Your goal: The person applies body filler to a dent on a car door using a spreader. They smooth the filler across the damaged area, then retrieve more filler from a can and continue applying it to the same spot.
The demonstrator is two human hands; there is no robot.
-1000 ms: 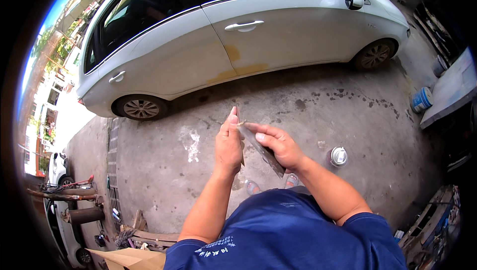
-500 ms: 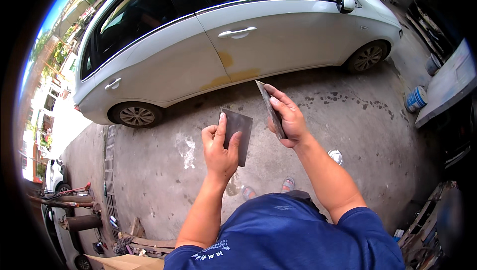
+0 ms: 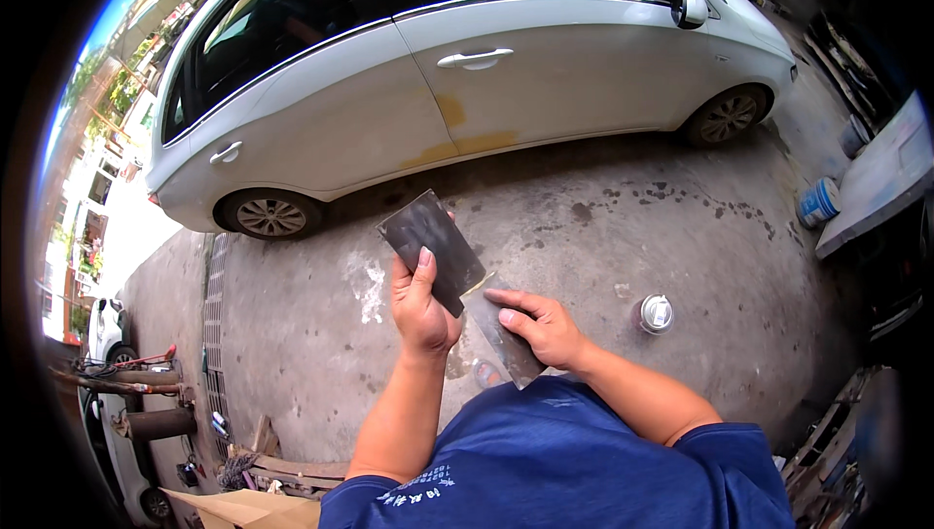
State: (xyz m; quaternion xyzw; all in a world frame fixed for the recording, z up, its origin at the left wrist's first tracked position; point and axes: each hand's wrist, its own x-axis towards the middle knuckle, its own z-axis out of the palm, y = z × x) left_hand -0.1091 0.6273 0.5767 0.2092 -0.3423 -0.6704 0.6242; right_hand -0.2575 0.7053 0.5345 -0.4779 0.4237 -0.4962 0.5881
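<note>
My left hand point(image 3: 423, 310) grips a dark flat square scraper plate point(image 3: 428, 242), held tilted up with the thumb on its face. My right hand point(image 3: 545, 334) holds a second, greyer flat scraper blade point(image 3: 501, 329) just below and to the right. The two blades meet at a corner, where a thin strip of pale yellowish material point(image 3: 477, 286) lines the edge. Beyond my hands stands a white car point(image 3: 574, 62), with yellowish patches point(image 3: 482, 140) low around the seam between its doors. A round metal can point(image 3: 658, 313) rests on the concrete floor to the right of my right hand.
A blue-and-white bucket point(image 3: 819, 202) stands beside a pale board point(image 3: 871, 179) at the right. A drain grate point(image 3: 215, 305) runs along the left floor, near pipes point(image 3: 161, 422) and another white vehicle point(image 3: 105, 334). Wood scraps point(image 3: 282, 466) and cardboard point(image 3: 243, 510) lie at the lower left.
The left plate has risen from a lower position and turned to face up. My right hand has come down from higher on the right, bringing its blade against the left plate's lower corner.
</note>
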